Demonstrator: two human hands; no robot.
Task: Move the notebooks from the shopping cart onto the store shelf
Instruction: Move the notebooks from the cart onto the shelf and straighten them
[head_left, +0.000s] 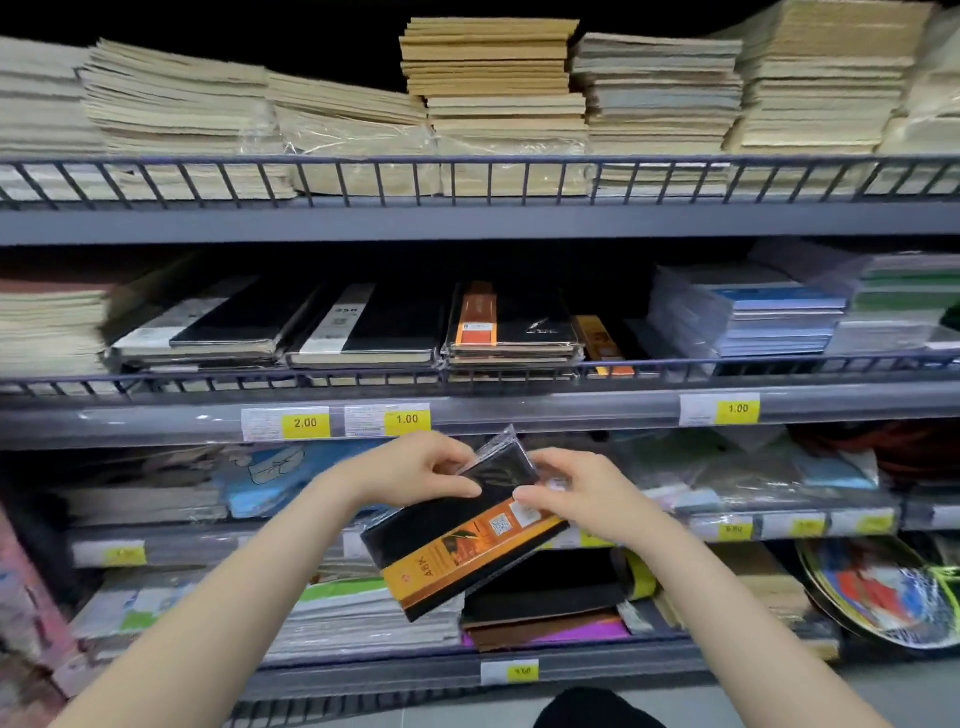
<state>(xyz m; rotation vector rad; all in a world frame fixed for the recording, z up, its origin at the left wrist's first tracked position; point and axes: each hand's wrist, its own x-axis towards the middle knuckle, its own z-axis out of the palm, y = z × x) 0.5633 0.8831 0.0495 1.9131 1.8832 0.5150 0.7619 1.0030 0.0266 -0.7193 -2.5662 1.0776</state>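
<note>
A black notebook (457, 540) with an orange band, wrapped in clear plastic, is held tilted in front of the lower shelves. My left hand (415, 467) grips its upper left edge. My right hand (576, 493) pinches its upper right corner and the plastic flap. On the middle shelf (467, 410) lies a stack of matching black and orange notebooks (511, 325), straight above my hands. The shopping cart is out of view.
Black notebooks (363, 327) lie left of the matching stack, blue-covered pads (748, 312) to the right. The top shelf holds tall stacks of paper pads (493, 98). Wire rails (467, 176) front each shelf. A colourful plate (883, 592) sits low on the right.
</note>
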